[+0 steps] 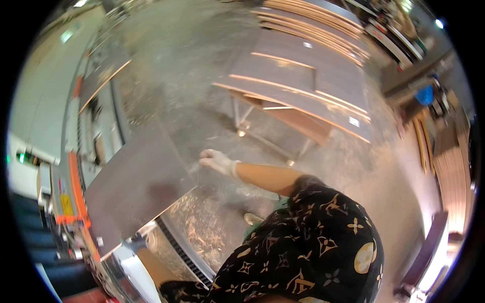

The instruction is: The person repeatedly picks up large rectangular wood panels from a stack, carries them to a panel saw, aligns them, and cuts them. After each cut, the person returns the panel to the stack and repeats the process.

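A dark grey-brown panel (pixel 144 177) lies on the orange-and-grey machine at my left. My left hand (pixel 135 244), in a greyish glove, is at the panel's near edge and appears to touch it. Its fingers are blurred and partly hidden. My right hand (pixel 218 161), in a white glove, hangs over the floor just beyond the panel's right edge, apart from it. The fingers of that hand are curled in, and nothing shows in them.
Ahead, a wheeled trolley (pixel 241 132) carries stacked panels (pixel 283 68) with light edges. The machine's orange rail (pixel 77 184) runs along the left. Wood shavings (pixel 202 232) litter the floor beside the machine. More stacked boards (pixel 452 177) stand at the far right.
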Motion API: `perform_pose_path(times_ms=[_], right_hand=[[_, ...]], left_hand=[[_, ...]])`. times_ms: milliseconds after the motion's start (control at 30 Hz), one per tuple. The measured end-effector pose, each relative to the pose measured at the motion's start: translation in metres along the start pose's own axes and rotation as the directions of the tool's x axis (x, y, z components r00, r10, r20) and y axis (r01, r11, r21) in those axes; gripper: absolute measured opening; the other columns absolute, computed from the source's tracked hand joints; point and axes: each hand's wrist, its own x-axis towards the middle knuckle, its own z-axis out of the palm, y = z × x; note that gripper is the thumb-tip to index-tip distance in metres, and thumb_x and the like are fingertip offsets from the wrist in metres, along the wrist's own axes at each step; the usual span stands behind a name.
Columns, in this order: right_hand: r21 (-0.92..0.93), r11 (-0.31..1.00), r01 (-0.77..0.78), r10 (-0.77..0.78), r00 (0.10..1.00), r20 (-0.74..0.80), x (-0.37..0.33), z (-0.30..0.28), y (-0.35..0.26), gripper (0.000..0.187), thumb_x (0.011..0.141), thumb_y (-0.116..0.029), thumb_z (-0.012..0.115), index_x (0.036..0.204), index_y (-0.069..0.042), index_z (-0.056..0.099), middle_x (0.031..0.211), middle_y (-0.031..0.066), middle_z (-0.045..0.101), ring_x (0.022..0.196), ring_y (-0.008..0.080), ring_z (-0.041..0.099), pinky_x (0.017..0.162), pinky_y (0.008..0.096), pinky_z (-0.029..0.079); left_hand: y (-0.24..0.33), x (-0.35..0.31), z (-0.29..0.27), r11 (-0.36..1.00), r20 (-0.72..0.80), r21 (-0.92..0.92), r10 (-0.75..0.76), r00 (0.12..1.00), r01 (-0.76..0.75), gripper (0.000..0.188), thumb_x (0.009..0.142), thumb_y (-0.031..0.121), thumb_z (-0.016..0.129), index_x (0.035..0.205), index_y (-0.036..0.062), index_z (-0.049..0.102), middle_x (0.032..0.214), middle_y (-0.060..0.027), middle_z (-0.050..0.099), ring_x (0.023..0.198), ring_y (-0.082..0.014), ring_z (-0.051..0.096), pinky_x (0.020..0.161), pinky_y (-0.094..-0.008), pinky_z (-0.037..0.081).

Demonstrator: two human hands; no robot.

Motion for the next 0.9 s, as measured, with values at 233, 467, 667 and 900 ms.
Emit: perform_pose_path(times_ms=[233,467,667,900], right_hand=[[-0.396,0.591,-0.702,0.009,0.497,-0.868,-0.126,-0.448,0.092,0.049,0.078,-0.037,0.066,0.117,-0.011,0.057,0.114,0.0177,0.059,0.108,0.0328,0.056,0.092,0.0417,0.046],[-0.403,0.229,-0.886,0.023,0.419,-0.908,-0.178,-0.625,0.09,0.043,0.075,-0.037,0.069,0.116,-0.028,0.06,0.123,0.0093,0.052,0.118,0.0288,0.047,0.096,0.043,0.041],[-0.623,0.072,-0.779,0.086,0.627,-0.774,-0.169,-0.669,0.082,0.036,0.074,-0.034,0.069,0.106,-0.022,0.063,0.111,0.0083,0.056,0.111,0.0269,0.051,0.084,0.0431,0.043],[-0.904,0.028,-0.427,0.487,0.795,-0.361,-0.211,-0.61,0.06,0.032,0.08,-0.026,0.056,0.11,-0.023,0.065,0.115,0.0101,0.058,0.114,0.0294,0.051,0.093,0.0437,0.041]], left_hand=[[-0.125,-0.158,0.059,0.623,0.187,0.365,0.679,0.709,-0.692,0.044,0.092,0.01,0.05,0.134,0.0043,0.038,0.122,-0.0117,0.051,0.105,-0.0215,0.052,0.079,-0.0327,0.049],[-0.263,-0.279,0.201,0.77,0.436,0.465,0.231,0.87,-0.437,0.045,0.086,0.008,0.053,0.129,0.0012,0.041,0.133,-0.0119,0.041,0.117,-0.0241,0.045,0.094,-0.0343,0.041],[-0.358,-0.323,0.301,0.786,0.697,0.488,-0.089,0.711,-0.38,0.032,0.087,0.012,0.058,0.117,0.0136,0.048,0.106,0.0006,0.049,0.087,-0.0093,0.048,0.067,-0.0263,0.045],[-0.479,-0.413,0.388,0.805,0.826,0.452,-0.215,0.522,-0.384,0.042,0.087,0.015,0.059,0.125,0.0099,0.044,0.114,-0.0044,0.051,0.101,-0.0149,0.051,0.084,-0.0345,0.049]])
